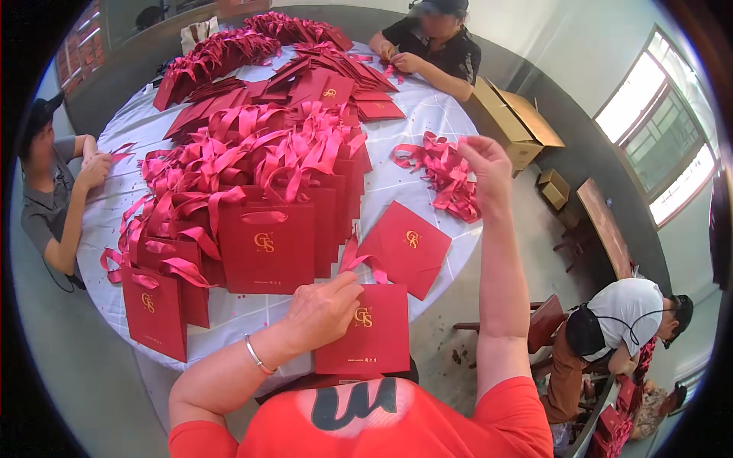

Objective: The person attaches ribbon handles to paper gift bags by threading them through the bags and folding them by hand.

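In front of my body a flat red paper gift bag (382,336) with a gold emblem lies at the table's near edge. My left hand (324,309) is closed at the bag's upper left edge, and a pink ribbon loop (369,262) comes out by its fingertips. My right hand (489,168) reaches over a loose heap of pink ribbons (450,183), thumb and finger pinched on a ribbon at the heap's upper right. Between the hands lies another flat red bag (412,244), turned at an angle.
Rows of upright red bags (267,244) with ribbon handles crowd the round table's white cloth (450,126). More bags lie stacked behind. Two people handle ribbons across the table; others sit at the lower right. A cardboard box (504,126) stands on the right.
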Available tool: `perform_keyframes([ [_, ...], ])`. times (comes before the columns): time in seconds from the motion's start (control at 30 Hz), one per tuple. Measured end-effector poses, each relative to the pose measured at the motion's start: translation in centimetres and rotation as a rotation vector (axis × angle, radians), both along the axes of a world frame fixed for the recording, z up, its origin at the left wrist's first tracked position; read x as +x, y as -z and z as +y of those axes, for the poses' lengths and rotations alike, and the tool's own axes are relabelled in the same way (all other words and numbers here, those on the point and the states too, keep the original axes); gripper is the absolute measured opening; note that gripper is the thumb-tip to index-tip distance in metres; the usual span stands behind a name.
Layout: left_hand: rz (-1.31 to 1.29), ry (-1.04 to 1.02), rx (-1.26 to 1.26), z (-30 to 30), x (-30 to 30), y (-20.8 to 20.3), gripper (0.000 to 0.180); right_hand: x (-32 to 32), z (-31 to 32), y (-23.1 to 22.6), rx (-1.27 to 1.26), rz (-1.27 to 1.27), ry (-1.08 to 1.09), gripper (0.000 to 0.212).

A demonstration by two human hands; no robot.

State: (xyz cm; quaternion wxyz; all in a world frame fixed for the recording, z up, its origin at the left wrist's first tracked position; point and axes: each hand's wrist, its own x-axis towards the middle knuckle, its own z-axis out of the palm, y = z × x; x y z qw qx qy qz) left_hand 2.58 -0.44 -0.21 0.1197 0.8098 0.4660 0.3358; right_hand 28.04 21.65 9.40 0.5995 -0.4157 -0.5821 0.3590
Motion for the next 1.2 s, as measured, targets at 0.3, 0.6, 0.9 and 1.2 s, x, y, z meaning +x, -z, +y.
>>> perform_keyframes([
  [0.3,-0.456,0.025,-0.248,0.7,0.3,-0.3,0.019,-3.9,-11.2,3.1,-0.119,-0.295,-0.647,0.015],
  [0.6,-1.214,-0.030,-1.051,1.5,-0.8,-1.0,0.021,-6.2,-17.1,6.4,0.329,-0.621,-0.671,0.019],
  [0.9,-1.269,-0.008,-0.871,1.2,-0.6,-1.9,0.018,-5.5,-18.3,4.6,-0.248,-0.494,-0.680,0.020],
  [1.2,-1.047,-0.022,-0.703,1.3,-0.7,-1.0,0.015,-9.5,-16.3,6.5,0.034,-0.380,-0.309,0.014],
])
